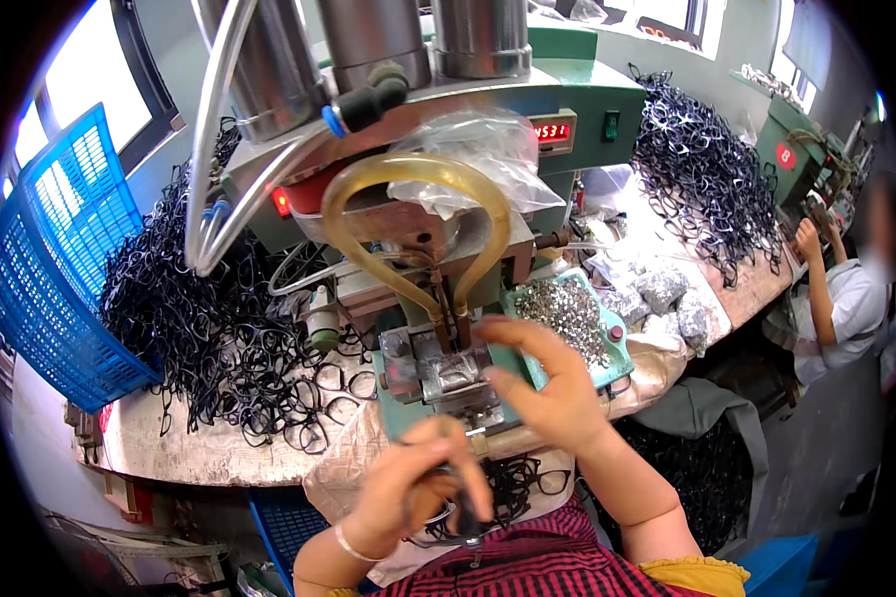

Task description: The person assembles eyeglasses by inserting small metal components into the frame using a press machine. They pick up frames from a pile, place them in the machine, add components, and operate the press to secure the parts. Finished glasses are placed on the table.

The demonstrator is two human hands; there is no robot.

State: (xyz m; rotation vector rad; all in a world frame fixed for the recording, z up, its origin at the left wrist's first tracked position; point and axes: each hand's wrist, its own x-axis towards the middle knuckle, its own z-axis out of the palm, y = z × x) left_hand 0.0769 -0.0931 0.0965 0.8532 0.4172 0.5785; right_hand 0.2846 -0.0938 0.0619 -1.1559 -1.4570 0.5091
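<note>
My left hand (423, 483), with a band on its wrist, is closed around a black eyeglass frame (465, 517) low in front of my body. Most of that frame is hidden by the fingers and blurred. My right hand (558, 388) reaches to the right side of the machine's metal fixture (453, 373), with index finger and thumb apart. No held thing shows between them. Above the fixture, two upright copper-coloured rods (452, 328) join a looped amber hose (418, 169). A green tray (615, 363) of small metal parts (562, 313) stands beside the right hand.
Heaps of black eyeglass frames (259, 348) cover the bench at left and the back right (697, 149). A blue basket (60, 269) leans at far left. Bagged metal parts (662, 289) lie past the tray. More frames (513, 488) sit near my lap. Another person (846, 298) works at far right.
</note>
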